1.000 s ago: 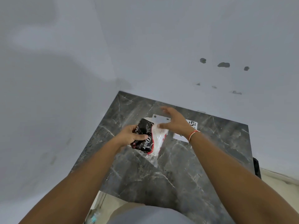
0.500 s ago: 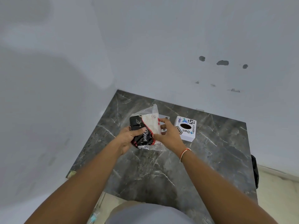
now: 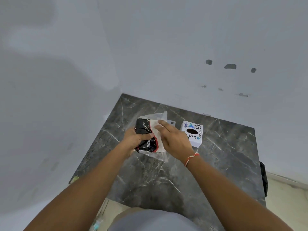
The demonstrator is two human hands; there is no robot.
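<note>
Light is even, cool and bluish-grey, with no hard source in view. The left wall [image 3: 50, 114] carries a broad, soft-edged shadow, with a paler band above it near the top left. The back wall [image 3: 216, 39] is brighter and flat. The table [image 3: 225, 164] is dark, with a dull sheen on its pale veins, and darker toward the near edge. The clear bag [image 3: 160, 116] catches mild glare between the left hand [image 3: 133, 139] and right hand [image 3: 173, 142].

Wide-angle stretch: table edges splay and the forearms [image 3: 83, 189] swell toward the bottom corners. The picture is slightly soft and compression-smeared. Finger edges are a little blurred. Print on the white box [image 3: 193, 135] is readable.
</note>
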